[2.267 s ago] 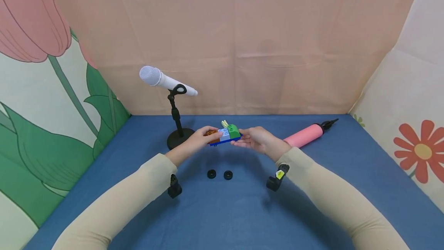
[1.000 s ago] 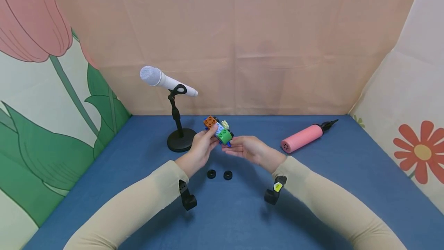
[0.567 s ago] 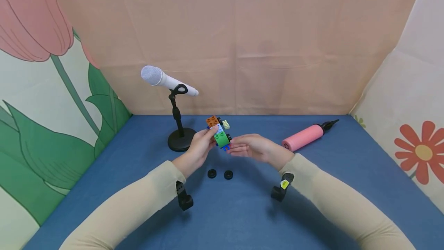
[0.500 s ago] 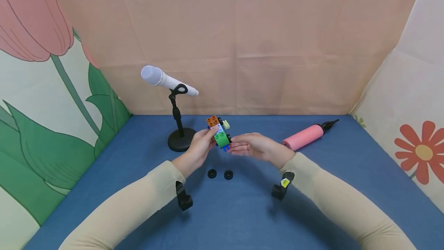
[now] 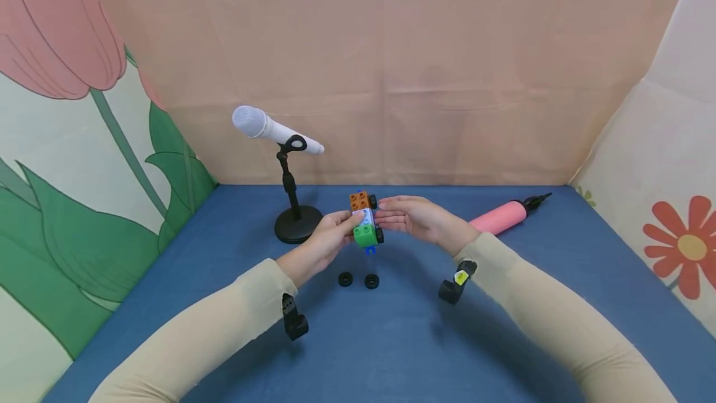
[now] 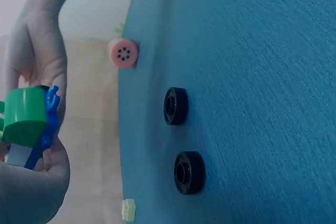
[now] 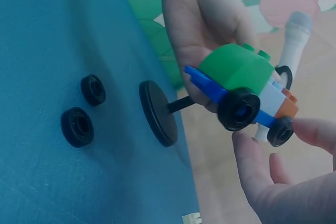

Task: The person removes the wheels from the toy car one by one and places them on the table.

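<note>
Toy Vehicle (image 5: 367, 222) Held Above the Table (image 5: 386, 341)

The toy vehicle is located between the hands, clear of the tabletop, with its green end directed toward the wearer and its orange end away. It is gripped by the left hand (image 5: 329, 236), the thumb being laid over the light blue middle section. The right hand (image 5: 425, 219) is placed on the wheeled side, with its fingertips at the orange-end wheel (image 5: 373, 201); whether contact is made cannot be confirmed. The green-end wheel (image 5: 380, 235) is left uncovered nearer the wearer.

The left hand is closed about the vehicle. The right hand is held largely open, its fingers extended toward the left and its palm turned inward; nothing is seen to be gripped by it. Both forearms are angled inward from the lower corners of the head view.

Compared with half a second earlier, the vehicle is turned from a slant to a nearly straight alignment and is shifted to the right. The right fingertips are moved from the green-end wheel to the orange-end wheel. Two loose wheels (image 5: 358, 280) are left lying side by side on the table, nearer the wearer.
</note>
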Tool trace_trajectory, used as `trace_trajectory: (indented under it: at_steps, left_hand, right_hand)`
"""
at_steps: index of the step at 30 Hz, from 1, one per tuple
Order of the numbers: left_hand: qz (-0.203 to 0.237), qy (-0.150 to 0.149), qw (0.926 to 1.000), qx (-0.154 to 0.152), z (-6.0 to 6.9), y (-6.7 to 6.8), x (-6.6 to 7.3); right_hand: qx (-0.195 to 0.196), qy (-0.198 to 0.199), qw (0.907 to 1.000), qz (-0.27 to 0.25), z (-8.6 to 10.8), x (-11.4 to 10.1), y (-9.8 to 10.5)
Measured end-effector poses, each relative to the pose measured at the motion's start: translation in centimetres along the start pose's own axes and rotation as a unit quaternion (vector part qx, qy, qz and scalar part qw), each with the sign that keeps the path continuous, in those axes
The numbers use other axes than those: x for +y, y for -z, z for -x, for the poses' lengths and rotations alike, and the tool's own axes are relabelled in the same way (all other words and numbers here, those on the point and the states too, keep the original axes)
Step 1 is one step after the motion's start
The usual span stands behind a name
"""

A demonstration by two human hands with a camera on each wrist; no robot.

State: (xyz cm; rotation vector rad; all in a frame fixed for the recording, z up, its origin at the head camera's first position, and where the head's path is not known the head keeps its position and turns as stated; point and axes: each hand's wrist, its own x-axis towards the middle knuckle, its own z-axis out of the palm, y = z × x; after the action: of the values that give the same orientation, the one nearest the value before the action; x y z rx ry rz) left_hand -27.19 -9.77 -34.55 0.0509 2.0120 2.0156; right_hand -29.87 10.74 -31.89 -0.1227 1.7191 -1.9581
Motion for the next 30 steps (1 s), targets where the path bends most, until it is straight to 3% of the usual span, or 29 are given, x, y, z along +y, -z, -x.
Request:
trace_trajectory:
  at_steps: [10, 15, 23, 27, 30]
  left_hand:
    - [-0.048, 0.013, 0.9963, -0.071, -0.4, 0.77, -0.26]
    - [-0.037, 0.028, 0.9955, -0.083, -0.7, 0.96, -0.33]
    - [-0.041, 0.024, 0.9969, -0.063, -0.61, 0.95, -0.18]
    - [-0.095, 0.015, 0.9941, -0.049, -0.39, 0.85, 0.04]
    - [-0.15, 0.006, 0.9882, -0.031, -0.28, 0.84, 0.1]
  right_hand:
    - [0.02, 0.009, 0.9997, 0.008, -0.35, 0.18, 0.3]
    - [0.028, 0.02, 0.9993, 0.016, -0.17, 0.4, 0.51]
    - [0.059, 0.051, 0.995, 0.062, 0.01, 0.49, 0.13]
    - [0.079, 0.063, 0.9893, 0.105, 0.19, 0.53, -0.22]
    - [0.098, 0.071, 0.9821, 0.144, 0.42, 0.6, -0.45]
